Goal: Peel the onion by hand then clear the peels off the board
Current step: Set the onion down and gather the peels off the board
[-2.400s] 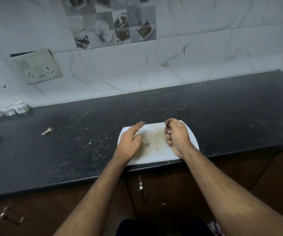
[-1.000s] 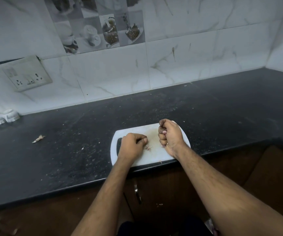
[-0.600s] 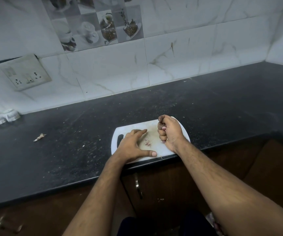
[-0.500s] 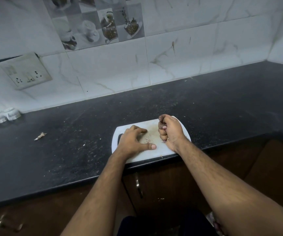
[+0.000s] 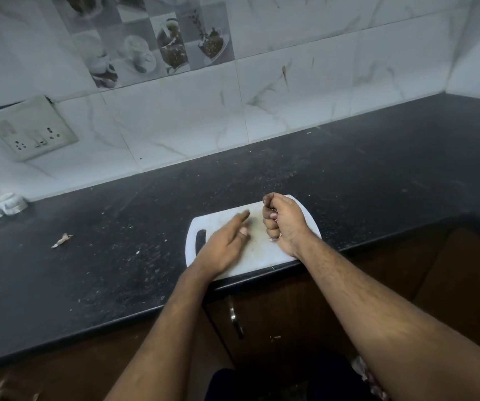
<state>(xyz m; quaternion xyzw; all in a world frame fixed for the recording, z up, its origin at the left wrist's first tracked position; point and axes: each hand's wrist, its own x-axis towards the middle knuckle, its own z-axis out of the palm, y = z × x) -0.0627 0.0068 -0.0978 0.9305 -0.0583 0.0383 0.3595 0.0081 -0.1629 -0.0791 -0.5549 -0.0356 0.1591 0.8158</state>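
1. far left, well apart from the work: a white ridged object (image 5: 0, 205) by the wall and a grey switch-and-socket plate (image 5: 32, 134) on the marble tiles.
2. a dry tan scrap of peel (image 5: 62, 240) lies alone on the black speckled stone worktop (image 5: 117, 256), well left of the board.
3. the white plastic cutting board with a slot handle (image 5: 259, 256) sits at the worktop's front edge, long axis left to right, handle slot on the left.
4. the left hand (image 5: 224, 244) lies flat on the board, fingers straight and pointing right towards the fist.
5. between the hands the board looks almost bare; small peel bits cannot be made out.
6. the right hand (image 5: 283, 224) is a fist on the board's right half, fingers curled tight round reddish onion peels (image 5: 273, 215); the onion is not in view.
7. judgement: any sweep runs rightwards to the fist, with nothing in the way.
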